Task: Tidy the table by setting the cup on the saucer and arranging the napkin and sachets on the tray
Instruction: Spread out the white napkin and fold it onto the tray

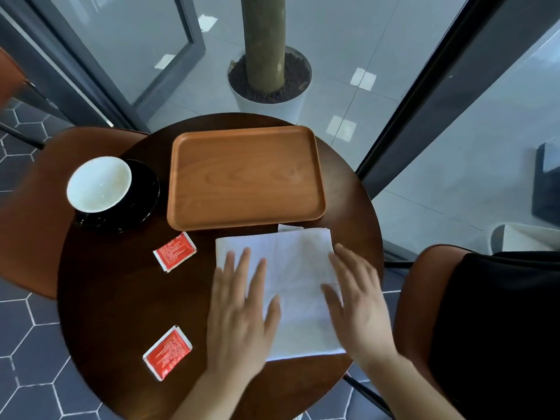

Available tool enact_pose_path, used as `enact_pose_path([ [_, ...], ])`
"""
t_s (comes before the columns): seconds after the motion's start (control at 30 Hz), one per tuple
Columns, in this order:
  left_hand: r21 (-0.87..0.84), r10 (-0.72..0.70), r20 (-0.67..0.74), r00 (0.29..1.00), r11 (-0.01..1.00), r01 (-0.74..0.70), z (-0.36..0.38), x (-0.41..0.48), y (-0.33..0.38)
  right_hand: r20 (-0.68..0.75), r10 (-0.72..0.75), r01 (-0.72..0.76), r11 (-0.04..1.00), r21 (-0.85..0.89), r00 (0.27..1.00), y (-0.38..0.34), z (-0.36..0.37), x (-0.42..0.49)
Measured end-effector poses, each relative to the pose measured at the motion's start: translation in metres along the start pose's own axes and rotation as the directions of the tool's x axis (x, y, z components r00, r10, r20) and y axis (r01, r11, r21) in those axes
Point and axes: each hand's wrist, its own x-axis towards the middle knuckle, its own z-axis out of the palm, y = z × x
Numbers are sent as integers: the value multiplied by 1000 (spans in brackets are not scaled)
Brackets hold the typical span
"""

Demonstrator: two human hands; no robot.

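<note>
A white napkin (294, 268) lies folded flat on the round dark table (121, 298), just in front of the wooden tray (245, 177). My left hand (239, 310) rests flat on the napkin's left side, fingers spread. My right hand (357, 298) lies flat on its right side, fingers apart. The tray holds nothing. Left of the tray a black cup with a white inside (98, 184) stands on a black saucer (145, 195). Two red sachets lie on the table: one (175, 251) near the tray's front left corner, another (167, 352) closer to me.
A small white scrap (289, 227) peeks out behind the napkin at the tray's edge. Brown chairs stand at the left (39, 207) and right (424, 298). Beyond the table are a white planter with a trunk (269, 86) and glass walls.
</note>
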Motion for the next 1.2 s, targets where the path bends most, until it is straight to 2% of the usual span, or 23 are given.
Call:
enact_pose_path([
  [0.07,133,-7,91,996,991,-6,6,9,-24,106,-106,112,992,-51,989,0,10,-19],
  [0.13,206,-27,171,985,979,-9,15,11,-40,176,-126,148,982,-119,976,3,19,-31],
  [0.27,243,-47,191,980,970,-1,27,9,-48,256,-43,121,946,-300,966,9,29,-33],
  [0.47,211,-72,195,978,977,29,10,8,-38,285,13,92,931,-353,959,3,22,-34],
  [0.6,120,-117,128,985,988,102,-13,-16,-38,210,59,16,941,-339,976,-4,6,-42],
  [0.67,86,-89,103,991,993,80,-21,-30,-40,182,94,-28,942,-336,979,-9,1,-49],
  [0.8,28,-21,145,989,999,17,-33,-47,-41,153,171,-108,929,-353,973,-17,0,-63],
  [1.0,6,9,217,976,1000,-11,-45,-63,-33,52,265,-238,923,-301,963,-18,0,-80],
  [1.1,-32,-72,240,968,996,82,-47,-71,-23,-13,266,-259,927,-270,964,-11,2,-87],
  [1.2,-131,-259,215,942,948,290,-43,-72,-13,-27,329,-329,930,-166,944,-1,2,-88],
])
